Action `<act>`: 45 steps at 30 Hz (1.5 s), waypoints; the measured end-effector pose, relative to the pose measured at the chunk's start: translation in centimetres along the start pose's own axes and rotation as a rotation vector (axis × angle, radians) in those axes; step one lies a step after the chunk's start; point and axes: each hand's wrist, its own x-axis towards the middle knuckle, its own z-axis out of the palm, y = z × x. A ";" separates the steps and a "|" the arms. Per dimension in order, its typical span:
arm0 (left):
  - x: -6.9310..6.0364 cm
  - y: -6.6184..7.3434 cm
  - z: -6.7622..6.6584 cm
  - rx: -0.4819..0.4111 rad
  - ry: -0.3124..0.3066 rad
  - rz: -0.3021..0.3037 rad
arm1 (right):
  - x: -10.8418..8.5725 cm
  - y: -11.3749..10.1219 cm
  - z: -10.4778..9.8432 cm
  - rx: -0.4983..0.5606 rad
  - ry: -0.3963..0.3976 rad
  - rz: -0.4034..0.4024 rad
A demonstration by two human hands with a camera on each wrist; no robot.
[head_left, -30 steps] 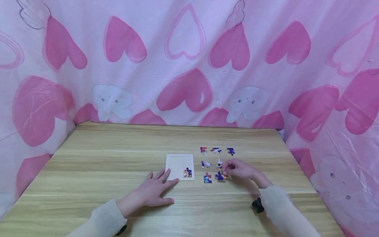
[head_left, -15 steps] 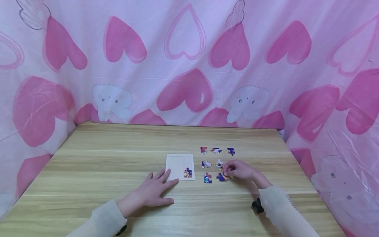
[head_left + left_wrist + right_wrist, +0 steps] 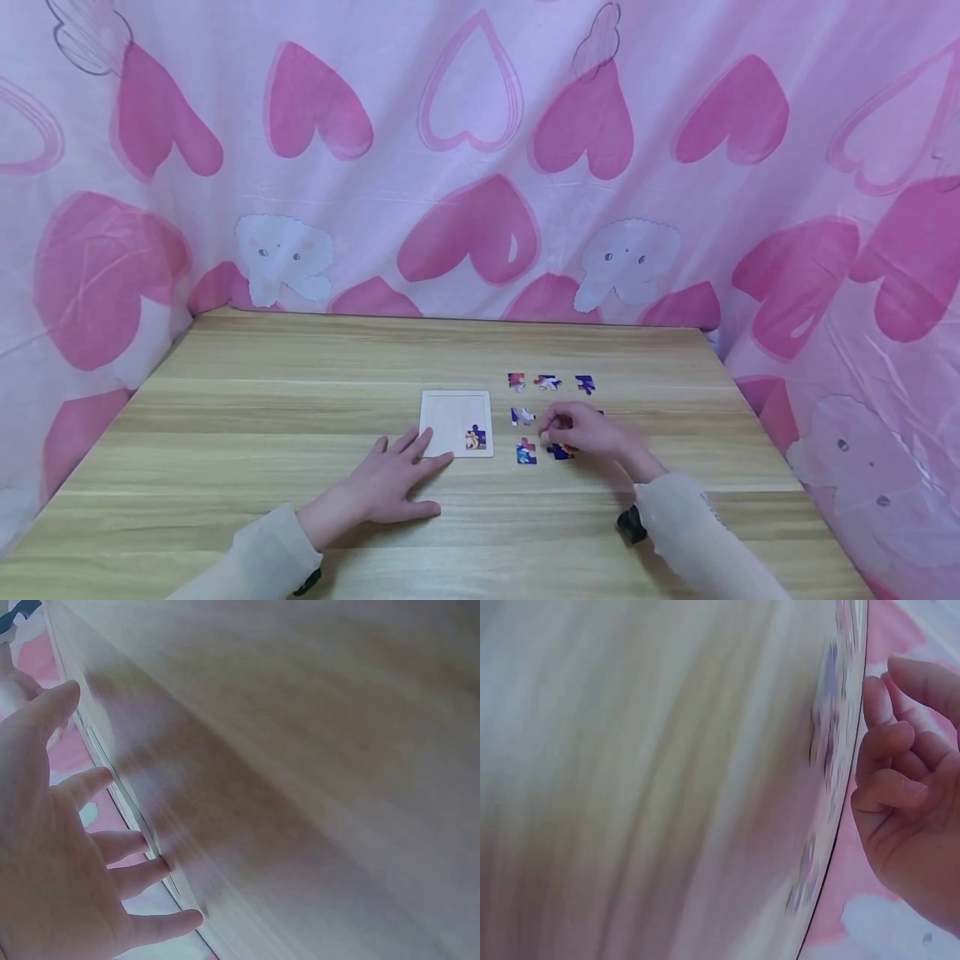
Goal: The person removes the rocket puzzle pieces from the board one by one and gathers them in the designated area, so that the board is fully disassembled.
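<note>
A pale square puzzle tray lies mid-table with one purple-and-yellow puzzle piece in its near right corner. My left hand rests with spread fingers at the tray's near left edge; the left wrist view shows this hand with straight fingers. Over the loose pieces right of the tray is my right hand, fingers loosely curled. In the right wrist view nothing shows between the thumb and fingers of this hand. Just below it lies a purple-and-orange piece, partly covered.
Several other puzzle pieces lie about: a red-and-blue one, a white-and-purple one, and a back row with a red one, a white one and a purple one. A pink heart-patterned curtain encloses the wooden table.
My right hand has let go of the purple-and-orange piece and moved left, now covering a white piece seen before. A dark piece edge shows behind it. My left hand has stayed put.
</note>
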 end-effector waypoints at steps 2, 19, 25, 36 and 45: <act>0.0 0.0 0.0 -0.003 -0.001 0.002 | 0.5 -0.5 0.7 0.008 0.001 -0.011; 0.0 0.0 -0.1 -0.009 -0.009 -0.003 | 4.1 -3.8 4.4 -0.062 0.010 -0.128; 0.0 -0.1 0.1 -0.005 -0.005 0.000 | 5.2 -4.3 5.1 -0.107 0.001 -0.103; 0.0 -0.1 0.1 0.000 -0.001 0.004 | 6.0 -4.9 5.6 -0.207 -0.012 -0.087; 0.0 0.0 0.0 0.005 0.010 0.007 | 6.3 -5.1 5.5 -0.260 -0.032 -0.087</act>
